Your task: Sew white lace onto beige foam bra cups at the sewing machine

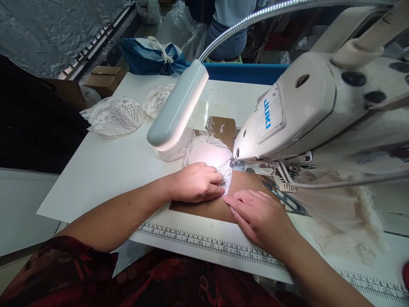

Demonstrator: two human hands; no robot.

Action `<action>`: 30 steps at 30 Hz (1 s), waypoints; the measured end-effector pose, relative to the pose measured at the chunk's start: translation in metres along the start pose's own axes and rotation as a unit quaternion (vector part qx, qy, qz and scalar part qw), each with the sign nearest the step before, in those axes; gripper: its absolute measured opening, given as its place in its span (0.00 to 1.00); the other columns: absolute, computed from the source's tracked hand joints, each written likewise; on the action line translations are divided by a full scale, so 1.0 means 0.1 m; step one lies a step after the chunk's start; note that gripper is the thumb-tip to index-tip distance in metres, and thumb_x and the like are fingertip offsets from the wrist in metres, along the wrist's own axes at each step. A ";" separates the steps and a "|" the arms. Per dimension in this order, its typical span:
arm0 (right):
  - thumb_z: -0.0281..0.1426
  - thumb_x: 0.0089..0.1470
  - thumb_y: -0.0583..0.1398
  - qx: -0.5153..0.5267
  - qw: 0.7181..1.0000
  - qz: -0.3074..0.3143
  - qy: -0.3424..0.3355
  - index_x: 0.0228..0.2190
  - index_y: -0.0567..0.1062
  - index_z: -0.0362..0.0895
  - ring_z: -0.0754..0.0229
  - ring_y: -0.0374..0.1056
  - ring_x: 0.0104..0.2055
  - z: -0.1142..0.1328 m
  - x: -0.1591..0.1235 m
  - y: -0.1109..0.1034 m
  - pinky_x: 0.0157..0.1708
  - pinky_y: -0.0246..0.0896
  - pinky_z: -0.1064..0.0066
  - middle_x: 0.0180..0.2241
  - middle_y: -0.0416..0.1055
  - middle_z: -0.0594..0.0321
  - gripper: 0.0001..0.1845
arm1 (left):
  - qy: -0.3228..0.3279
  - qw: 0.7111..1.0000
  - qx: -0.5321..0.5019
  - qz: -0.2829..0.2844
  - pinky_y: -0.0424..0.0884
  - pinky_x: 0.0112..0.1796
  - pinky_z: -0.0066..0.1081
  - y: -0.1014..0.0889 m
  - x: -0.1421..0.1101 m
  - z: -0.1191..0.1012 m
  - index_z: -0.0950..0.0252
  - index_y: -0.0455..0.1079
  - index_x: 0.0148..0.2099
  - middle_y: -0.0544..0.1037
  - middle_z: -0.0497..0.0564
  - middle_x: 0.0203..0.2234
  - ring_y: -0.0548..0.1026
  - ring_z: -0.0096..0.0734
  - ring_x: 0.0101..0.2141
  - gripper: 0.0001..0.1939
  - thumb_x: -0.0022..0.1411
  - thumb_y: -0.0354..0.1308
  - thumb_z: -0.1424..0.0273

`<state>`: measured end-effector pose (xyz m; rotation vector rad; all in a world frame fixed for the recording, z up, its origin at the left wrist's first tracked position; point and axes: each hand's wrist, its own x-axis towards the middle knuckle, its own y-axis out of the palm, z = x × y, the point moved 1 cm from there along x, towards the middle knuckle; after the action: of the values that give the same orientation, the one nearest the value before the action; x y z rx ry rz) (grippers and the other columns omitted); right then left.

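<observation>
Lace cup [209, 154] tucked right up to our sewing machine [297, 102]

Our left hand [196, 182] is curled down on the lace, our right hand [257, 213] fairly flat, fingertips by its lower tip; can't tell if either's pinching. The cup's partly over a brown sheet [244, 181] on our desk [96, 170], scissors [284, 197] near our right.

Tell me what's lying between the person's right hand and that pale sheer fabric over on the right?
A pair of dark snips lies between the right hand and the pale sheer fabric, as the head view shows.
</observation>
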<state>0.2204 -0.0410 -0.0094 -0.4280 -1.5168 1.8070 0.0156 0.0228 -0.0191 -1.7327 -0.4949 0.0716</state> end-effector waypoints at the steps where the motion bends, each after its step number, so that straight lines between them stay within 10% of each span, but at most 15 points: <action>1: 0.25 0.57 0.53 0.000 1.000 -0.011 0.003 0.37 0.77 0.42 0.58 0.66 0.32 -0.01 0.00 0.00 0.31 0.53 0.66 0.28 0.74 0.58 0.12 | 0.001 1.000 0.002 -0.004 0.56 0.30 0.34 0.00 0.00 0.00 0.61 0.76 0.38 0.74 0.51 0.30 0.67 0.30 0.30 0.17 0.70 0.46 0.65; 30: 0.22 0.53 0.55 -0.062 0.997 -0.033 0.013 0.38 0.76 0.41 0.58 0.58 0.31 -0.01 0.02 0.03 0.33 0.49 0.67 0.28 0.71 0.61 0.13 | -0.065 0.995 0.065 -0.030 0.71 0.38 0.33 0.07 0.11 -0.06 0.69 0.73 0.47 0.74 0.57 0.50 0.73 0.33 0.37 0.17 0.69 0.45 0.69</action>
<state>0.2191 -0.0389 -0.0123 -0.4539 -1.6122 1.6565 0.0297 0.0206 -0.0224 -1.5910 -0.6237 0.1702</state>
